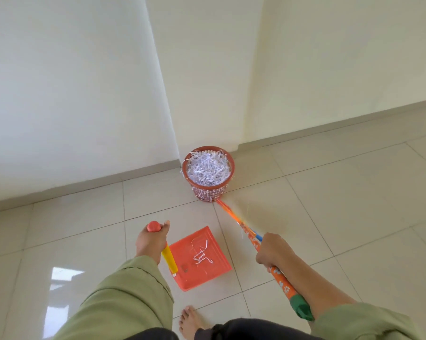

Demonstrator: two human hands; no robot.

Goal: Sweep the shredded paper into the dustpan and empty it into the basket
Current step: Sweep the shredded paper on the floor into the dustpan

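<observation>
The task looks close to its end, as far as I can judge. The round red-brown plastic basket with a lattice wall [209, 173] stands on the floor in the corner of the room, against the wall, and it is filled almost to the rim with white shredded paper [207, 170]; some strips stick out through the lattice near its bottom. The flat orange plastic dustpan [200, 257] is near the person's feet, well apart from the basket, and only a few thin strips [201, 254] lie on it. The left hand [151, 241] has its fingers clamped around the yellow dustpan handle with the red cap [167, 253]. The right hand [270, 250] has its fingers clamped around the long orange broom handle with white flowers and a green end [279, 278]. The front part of the broom is blurred and points toward the base of the basket, so I cannot tell if it touches it. What is left, I think, is to empty these last strips into the basket. The floor is made of large glossy beige tiles [329, 204] with thin dark joints, and I see no other paper on it. The walls are plain cream [72, 82], and one bare foot [189, 322] shows at the bottom.
</observation>
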